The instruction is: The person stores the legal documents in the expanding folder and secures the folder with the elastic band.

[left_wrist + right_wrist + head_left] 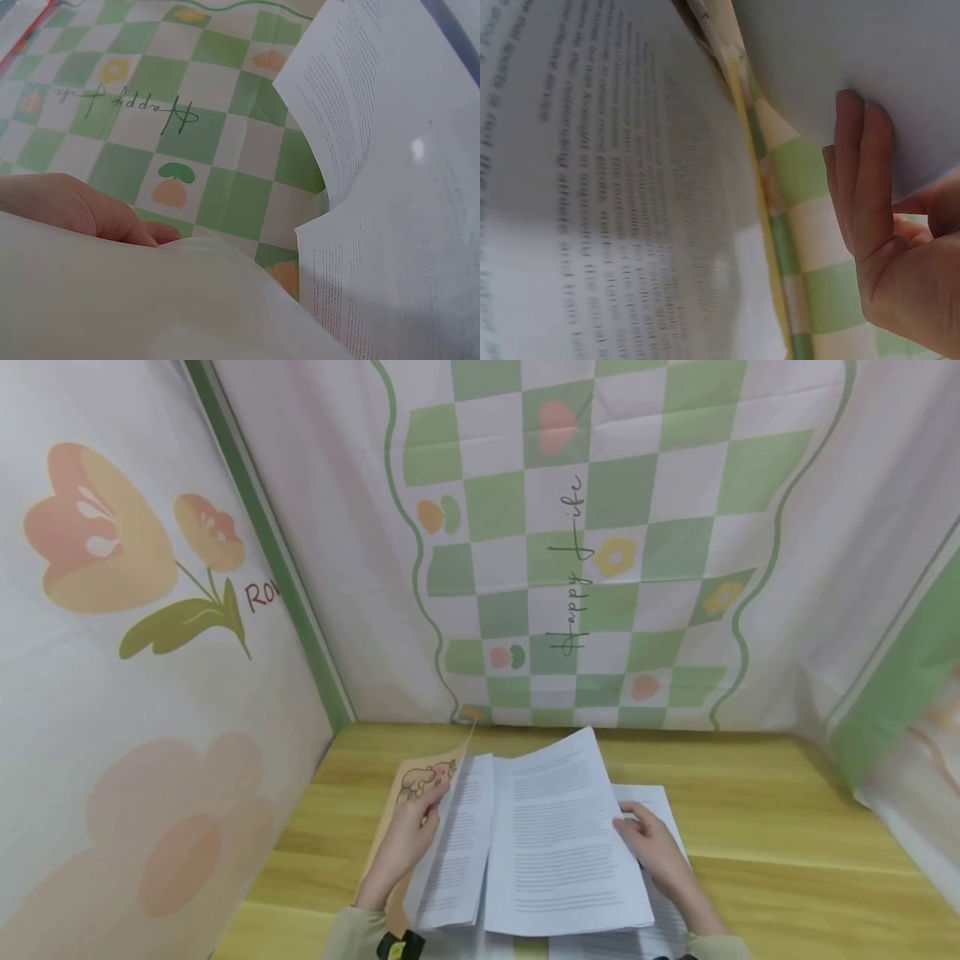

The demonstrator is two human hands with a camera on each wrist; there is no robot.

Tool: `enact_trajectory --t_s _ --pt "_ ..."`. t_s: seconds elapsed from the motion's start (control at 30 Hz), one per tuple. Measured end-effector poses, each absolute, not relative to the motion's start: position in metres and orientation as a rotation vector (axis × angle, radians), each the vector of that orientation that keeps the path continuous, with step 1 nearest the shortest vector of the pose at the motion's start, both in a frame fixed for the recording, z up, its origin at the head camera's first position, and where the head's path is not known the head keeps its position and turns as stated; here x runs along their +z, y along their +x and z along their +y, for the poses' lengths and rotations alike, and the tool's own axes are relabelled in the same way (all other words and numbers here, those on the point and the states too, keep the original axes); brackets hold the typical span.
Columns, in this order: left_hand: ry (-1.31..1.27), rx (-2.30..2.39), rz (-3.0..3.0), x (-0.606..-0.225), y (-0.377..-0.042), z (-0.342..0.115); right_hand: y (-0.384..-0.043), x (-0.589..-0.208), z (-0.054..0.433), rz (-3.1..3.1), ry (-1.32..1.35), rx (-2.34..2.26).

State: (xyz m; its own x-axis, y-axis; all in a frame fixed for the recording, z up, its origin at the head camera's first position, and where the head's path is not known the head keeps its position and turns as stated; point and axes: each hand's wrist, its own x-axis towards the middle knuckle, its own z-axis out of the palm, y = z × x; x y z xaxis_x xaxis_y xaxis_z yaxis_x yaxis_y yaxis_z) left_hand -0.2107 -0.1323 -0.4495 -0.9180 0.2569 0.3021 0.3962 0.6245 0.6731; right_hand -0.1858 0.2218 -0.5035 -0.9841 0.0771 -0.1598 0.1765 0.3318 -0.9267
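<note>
A tan cover with a cartoon drawing stands half raised at the left of a stack of printed papers. My left hand grips this cover by its raised edge; in the left wrist view a pale sheet hides most of the hand. Printed sheets lie spread in the middle, their right part lifted off the table. Along their right edge my right hand pinches them between thumb and fingers, also seen in the right wrist view as a hand against the paper's back.
More printed pages stand tilted between the cover and the middle sheets. Another printed sheet lies on the wooden table, under the right hand. A checked curtain hangs behind the table, with a flowered curtain to the left.
</note>
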Motion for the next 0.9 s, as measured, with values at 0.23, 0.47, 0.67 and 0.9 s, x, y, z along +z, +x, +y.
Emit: enact_trajectory --t_s 0.23,0.47,0.67,0.9 --pt "-0.547 -1.205 -2.683 -0.448 -0.21 -0.131 -0.187 -0.491 0.218 2.47 0.208 -1.804" --pt "-0.539 -1.216 -2.699 -0.448 -0.21 -0.13 -0.186 -0.487 0.211 2.408 0.18 -1.873" --pt "-0.551 -1.146 -2.685 -0.45 -0.209 -0.13 -0.186 -0.493 0.204 2.362 0.218 -1.867" --pt "-0.56 -1.175 -2.693 -0.45 -0.21 -0.13 -0.186 -0.492 0.201 2.362 0.208 -1.872"
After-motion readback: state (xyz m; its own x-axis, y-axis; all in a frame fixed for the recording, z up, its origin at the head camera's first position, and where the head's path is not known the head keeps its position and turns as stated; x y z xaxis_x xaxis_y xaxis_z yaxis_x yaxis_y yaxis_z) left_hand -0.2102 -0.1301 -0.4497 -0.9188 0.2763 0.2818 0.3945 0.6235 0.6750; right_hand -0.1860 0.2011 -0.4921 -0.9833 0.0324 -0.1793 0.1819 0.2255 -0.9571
